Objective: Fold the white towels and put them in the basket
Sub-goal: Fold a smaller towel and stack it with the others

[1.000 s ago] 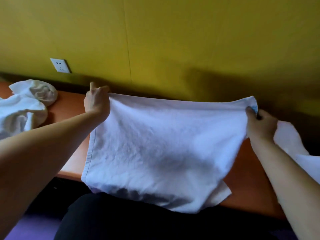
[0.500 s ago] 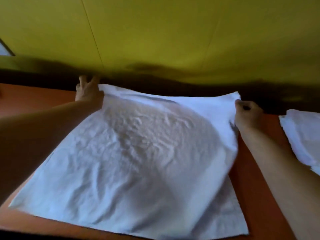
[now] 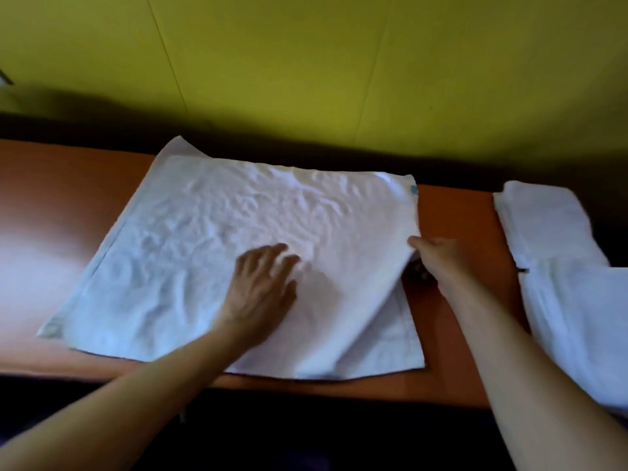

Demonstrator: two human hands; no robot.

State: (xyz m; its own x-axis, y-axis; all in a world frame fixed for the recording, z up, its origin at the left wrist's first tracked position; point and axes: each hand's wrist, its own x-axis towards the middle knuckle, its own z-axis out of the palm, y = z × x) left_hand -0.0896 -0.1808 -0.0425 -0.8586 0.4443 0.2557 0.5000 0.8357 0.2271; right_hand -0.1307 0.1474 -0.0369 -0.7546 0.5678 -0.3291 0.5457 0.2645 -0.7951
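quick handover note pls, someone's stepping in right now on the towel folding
Left hand: fingers spread, resting flat on the middle of the white towel.
Right hand: fingers pinch the towel's right edge, lifting it slightly off the table.
The towel lies spread on the orange table, apparently in two layers, still wrinkled.
Folded towels lie in a white pile at the right end of the table.
No basket is in view.
Done: this towel is laid out, likely folded once.
Left: finish folding it, then move the towels into the basket.
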